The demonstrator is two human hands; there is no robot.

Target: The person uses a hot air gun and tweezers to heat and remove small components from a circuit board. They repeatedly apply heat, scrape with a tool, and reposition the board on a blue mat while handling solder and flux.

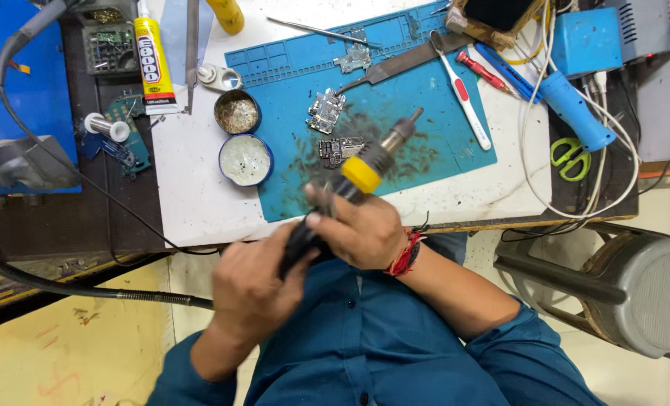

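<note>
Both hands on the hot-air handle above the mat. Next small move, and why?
Probably lower the nozzle toward the board: left hand and right hand grip the handle, and the tip sits just right of the board on the mat.

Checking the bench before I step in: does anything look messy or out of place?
Yes. Dark debris is smeared across the blue mat around the circuit boards, and a toothbrush lies among the tools, odd for a workbench.

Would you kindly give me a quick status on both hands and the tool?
Left hand and right hand both shut on hot-air tool. Nozzle above blue mat, over circuit board. Nothing in the way.
</note>
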